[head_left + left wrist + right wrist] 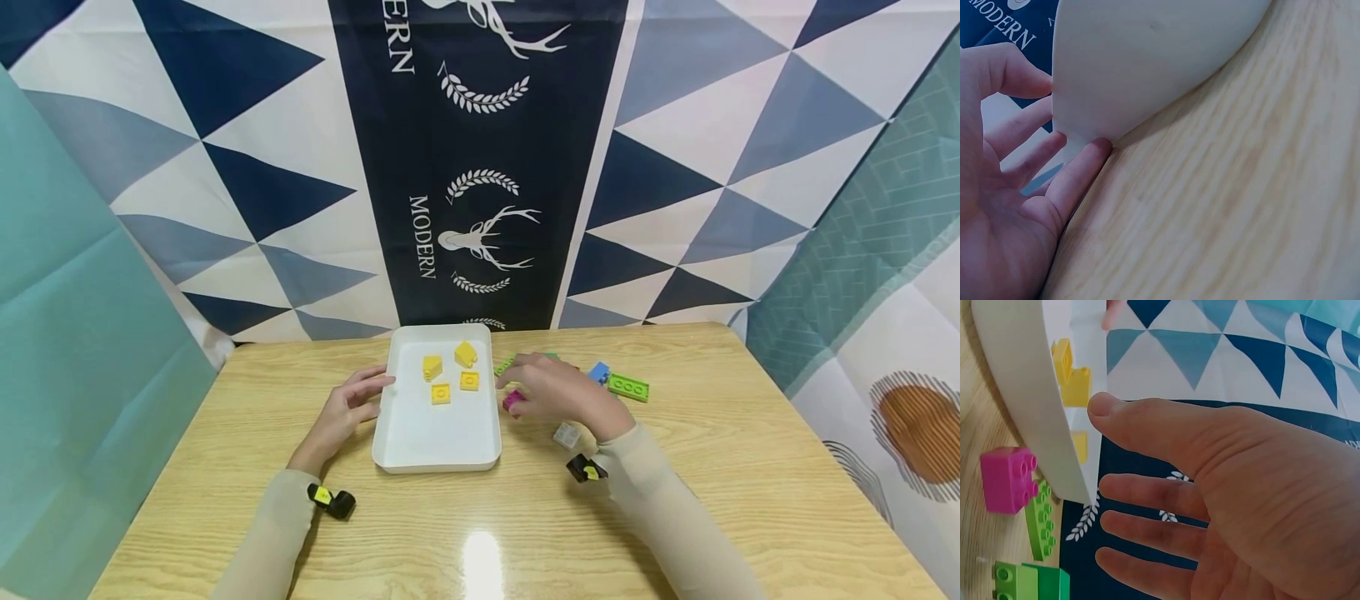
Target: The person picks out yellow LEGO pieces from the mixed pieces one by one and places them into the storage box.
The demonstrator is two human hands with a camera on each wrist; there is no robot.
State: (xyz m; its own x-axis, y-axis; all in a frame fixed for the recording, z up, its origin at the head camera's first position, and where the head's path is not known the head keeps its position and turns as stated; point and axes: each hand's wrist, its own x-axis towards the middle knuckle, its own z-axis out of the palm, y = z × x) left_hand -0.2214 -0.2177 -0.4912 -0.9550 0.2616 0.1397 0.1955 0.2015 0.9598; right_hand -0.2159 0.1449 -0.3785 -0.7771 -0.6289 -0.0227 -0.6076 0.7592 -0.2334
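Observation:
A white tray [437,437] stands upright on the table, with yellow bricks [432,367] and flat yellow plates [440,393] in its far half. My left hand [337,417] touches the tray's left wall with its fingertips; the left wrist view shows its fingers [1079,175] reaching to the wall, not wrapped round it. On the other side, my right hand [562,390] hovers beside the right wall, palm bare and fingers [1154,494] extended. Below it lies a magenta brick [1007,480], partly hidden in the head view. Whether the right thumb meets the rim is unclear.
Right of the tray lie a blue brick [599,372], a long light green plate [628,387] and a pale grey brick [567,435]. Another light green plate [1039,520] and green bricks [1015,581] sit near the tray's far right corner. A patterned cloth [300,208] hangs behind the table.

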